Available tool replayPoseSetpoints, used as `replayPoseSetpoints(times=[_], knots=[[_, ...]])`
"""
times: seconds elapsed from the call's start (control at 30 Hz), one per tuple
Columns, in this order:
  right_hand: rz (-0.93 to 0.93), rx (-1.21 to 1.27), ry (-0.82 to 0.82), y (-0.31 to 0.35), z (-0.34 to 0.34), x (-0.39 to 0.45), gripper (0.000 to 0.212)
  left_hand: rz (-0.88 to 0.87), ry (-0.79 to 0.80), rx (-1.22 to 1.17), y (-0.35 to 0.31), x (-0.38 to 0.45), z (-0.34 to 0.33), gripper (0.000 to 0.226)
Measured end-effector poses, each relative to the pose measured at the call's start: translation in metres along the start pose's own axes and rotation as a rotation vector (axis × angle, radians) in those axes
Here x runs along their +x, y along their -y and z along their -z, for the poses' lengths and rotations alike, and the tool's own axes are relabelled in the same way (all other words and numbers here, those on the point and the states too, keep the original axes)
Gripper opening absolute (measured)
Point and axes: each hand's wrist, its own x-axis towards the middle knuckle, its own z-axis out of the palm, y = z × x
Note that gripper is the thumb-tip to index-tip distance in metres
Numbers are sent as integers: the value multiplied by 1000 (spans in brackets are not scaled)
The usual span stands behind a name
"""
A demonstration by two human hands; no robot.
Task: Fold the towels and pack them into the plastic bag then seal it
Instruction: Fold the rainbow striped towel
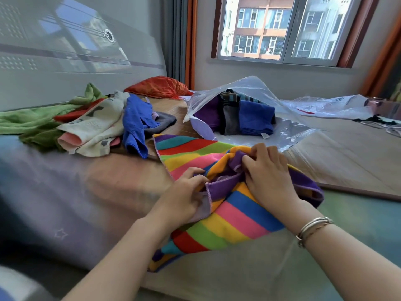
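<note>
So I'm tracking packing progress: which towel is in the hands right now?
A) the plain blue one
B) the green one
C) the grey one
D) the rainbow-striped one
D: both the left hand and the right hand grip the rainbow-striped towel, bunched in front of the open plastic bag.

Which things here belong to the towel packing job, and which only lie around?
Job: striped towel gripped by left hand and right hand; unfolded towel pile; plastic bag holding folded towels.
Lying about: red cushion; second plastic bag.
</note>
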Motion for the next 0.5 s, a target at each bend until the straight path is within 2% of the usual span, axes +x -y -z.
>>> replayPoseSetpoints(times=[0.17,0.23,0.37,0.5], knots=[[219,19,23,16,-1,-2,23,-41,-8,-5,10,2,7,19],[224,94,99,21,1,-6,19,-37,-29,-39,11,2,12,13],[172,295,275,26,9,-11,27,-18,-61,-25,13,3,11,12],[195,289,216,31,12,-14,26,50,-188,-172,2,8,7,4]])
